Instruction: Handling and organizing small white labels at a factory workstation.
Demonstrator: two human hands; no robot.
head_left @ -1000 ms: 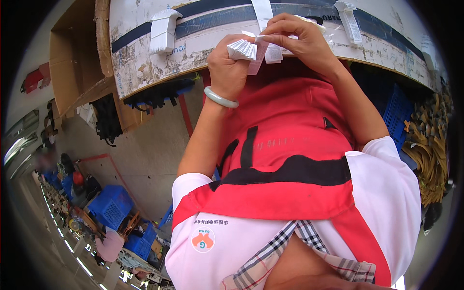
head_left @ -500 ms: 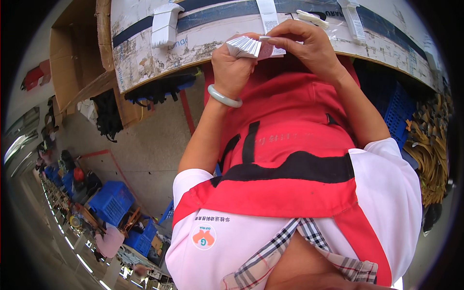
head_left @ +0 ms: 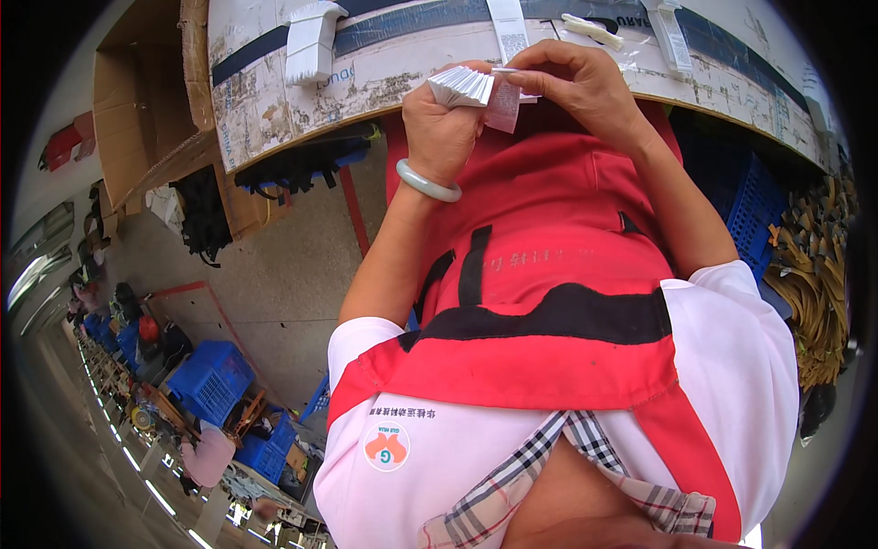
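Big ol' counter [head_left: 274,119] runs just beyond the right hand [head_left: 583,89] and left hand [head_left: 439,134]. Left's curled around a fanned white label bundle [head_left: 460,87]; right's got thumb and finger pinching a skinny white strip [head_left: 501,70] right beside that bundle.

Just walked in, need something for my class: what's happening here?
Someone in a red apron works at a worn table. The left grip holds a fanned stack of white slips; beside it, the right grip pinches a slim white piece. A thin label hangs between them, its holder unclear. A white bundle lies on the table.
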